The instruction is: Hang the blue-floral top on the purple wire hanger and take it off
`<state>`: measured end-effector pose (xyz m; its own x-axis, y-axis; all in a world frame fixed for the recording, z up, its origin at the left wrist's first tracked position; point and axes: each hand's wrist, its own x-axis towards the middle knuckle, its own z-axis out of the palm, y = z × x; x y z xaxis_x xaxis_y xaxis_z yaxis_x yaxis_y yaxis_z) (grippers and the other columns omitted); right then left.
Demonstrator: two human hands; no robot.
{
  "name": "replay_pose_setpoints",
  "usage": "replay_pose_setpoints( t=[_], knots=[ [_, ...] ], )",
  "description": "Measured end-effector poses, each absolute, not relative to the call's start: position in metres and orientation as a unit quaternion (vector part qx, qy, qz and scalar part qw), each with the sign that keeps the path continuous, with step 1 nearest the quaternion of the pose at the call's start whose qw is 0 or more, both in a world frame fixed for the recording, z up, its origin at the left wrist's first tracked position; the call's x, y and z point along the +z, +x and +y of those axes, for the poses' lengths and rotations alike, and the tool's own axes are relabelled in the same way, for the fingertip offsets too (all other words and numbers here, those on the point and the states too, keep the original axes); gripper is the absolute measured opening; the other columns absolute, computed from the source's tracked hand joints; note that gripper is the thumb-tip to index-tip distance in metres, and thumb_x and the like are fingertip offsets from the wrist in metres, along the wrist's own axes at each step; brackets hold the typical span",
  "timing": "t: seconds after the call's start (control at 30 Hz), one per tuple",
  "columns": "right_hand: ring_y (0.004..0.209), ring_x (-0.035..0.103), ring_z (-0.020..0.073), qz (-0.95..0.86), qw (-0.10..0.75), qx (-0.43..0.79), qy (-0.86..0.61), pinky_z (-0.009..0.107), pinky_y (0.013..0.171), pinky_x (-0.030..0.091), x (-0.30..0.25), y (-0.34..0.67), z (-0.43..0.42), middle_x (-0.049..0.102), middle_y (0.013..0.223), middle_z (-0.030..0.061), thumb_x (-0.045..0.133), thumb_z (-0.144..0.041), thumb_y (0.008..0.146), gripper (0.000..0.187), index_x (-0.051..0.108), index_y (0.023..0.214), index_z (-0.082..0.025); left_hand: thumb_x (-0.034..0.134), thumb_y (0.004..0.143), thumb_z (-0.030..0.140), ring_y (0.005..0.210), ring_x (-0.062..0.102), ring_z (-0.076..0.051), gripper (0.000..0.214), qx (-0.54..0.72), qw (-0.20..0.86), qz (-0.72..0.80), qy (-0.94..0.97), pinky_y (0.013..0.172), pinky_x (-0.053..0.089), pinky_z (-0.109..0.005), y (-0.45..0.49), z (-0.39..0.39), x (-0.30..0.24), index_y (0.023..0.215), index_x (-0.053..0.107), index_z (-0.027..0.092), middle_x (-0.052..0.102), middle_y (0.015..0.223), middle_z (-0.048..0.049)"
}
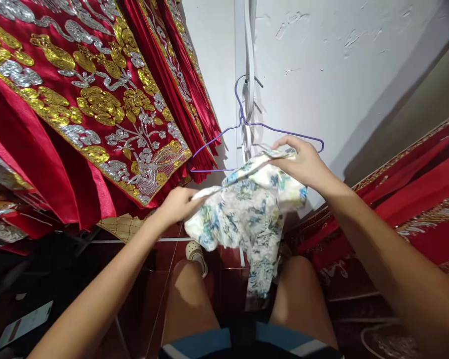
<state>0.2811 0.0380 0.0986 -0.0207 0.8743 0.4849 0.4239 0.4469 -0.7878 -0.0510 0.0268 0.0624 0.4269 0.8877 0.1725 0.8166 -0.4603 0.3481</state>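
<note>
A white floral shirt with blue, green and yellow flowers is stretched between my two hands above my knees. My left hand is closed on its left shoulder edge, thumb on top. At the other shoulder, my right hand pinches the cloth between thumb and fingers. Just behind the shirt hangs a purple wire hanger, its hook up by a white strap on the wall. Part of the hanger's lower bar is hidden behind the shirt and my right hand.
Red garments with gold and silver sequins hang at the left, close to my left hand. More red fabric lines the right side. A white wall with peeling patches stands ahead. A phone lies at lower left.
</note>
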Motion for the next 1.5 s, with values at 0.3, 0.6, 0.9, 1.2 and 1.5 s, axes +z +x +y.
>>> replay_pose_setpoints(
  t=[0.3,0.6,0.9,1.2,1.5],
  knots=[
    [0.052,0.039,0.0126,-0.675,0.427,0.194,-0.57,0.029,0.053,0.028,0.062,0.283,0.066,0.044,0.05,-0.0027,0.063,-0.035,0.08,0.035,0.045,0.053,-0.022,0.038,0.093,0.024,0.074,0.066,-0.031,0.022,0.149,-0.014,0.61,0.778,0.066,0.042,-0.034,-0.052,0.034,0.071,0.091,0.058,0.016,0.071,0.083,-0.0167],
    [0.046,0.034,0.0114,-0.635,0.434,0.247,-0.59,0.03,0.049,0.025,0.066,0.273,0.039,0.036,0.047,-0.0043,0.061,-0.028,0.078,0.036,0.035,0.053,-0.024,0.043,0.097,0.027,0.094,0.065,-0.022,0.011,0.45,0.041,0.483,0.75,0.083,0.047,-0.031,-0.022,0.033,0.082,0.093,0.051,0.021,0.071,0.105,-0.0083],
    [0.102,0.062,0.03,-0.586,0.597,0.034,-0.547,0.043,0.084,0.05,0.072,0.309,0.045,0.062,0.127,0.0166,0.08,-0.03,0.068,0.072,0.055,0.134,-0.017,0.043,0.089,0.02,0.075,0.06,-0.016,0.031,0.434,0.012,0.423,0.795,0.07,0.043,-0.026,-0.022,0.055,0.112,0.102,0.071,0.016,0.071,0.086,-0.0031],
    [0.066,0.062,0.022,-0.604,0.509,-0.001,-0.614,0.034,0.062,0.045,0.084,0.346,0.056,0.071,0.073,0.0062,0.079,-0.024,0.065,0.046,0.072,0.109,-0.014,0.041,0.083,0.022,0.056,0.04,-0.012,0.025,0.444,0.135,0.42,0.78,0.052,0.029,-0.025,-0.02,0.06,0.129,0.066,0.059,0.016,0.048,0.061,0.0001],
    [0.074,0.064,0.021,-0.626,0.37,0.248,-0.64,0.033,0.069,0.048,0.11,0.376,0.055,0.073,0.079,0.0088,0.077,-0.033,0.074,0.023,0.076,0.081,-0.012,0.058,0.079,0.034,0.066,0.051,-0.017,0.02,0.47,0.115,0.476,0.734,0.059,0.04,-0.029,-0.04,0.074,0.14,0.072,0.067,0.017,0.058,0.069,-0.0031]
  ],
)
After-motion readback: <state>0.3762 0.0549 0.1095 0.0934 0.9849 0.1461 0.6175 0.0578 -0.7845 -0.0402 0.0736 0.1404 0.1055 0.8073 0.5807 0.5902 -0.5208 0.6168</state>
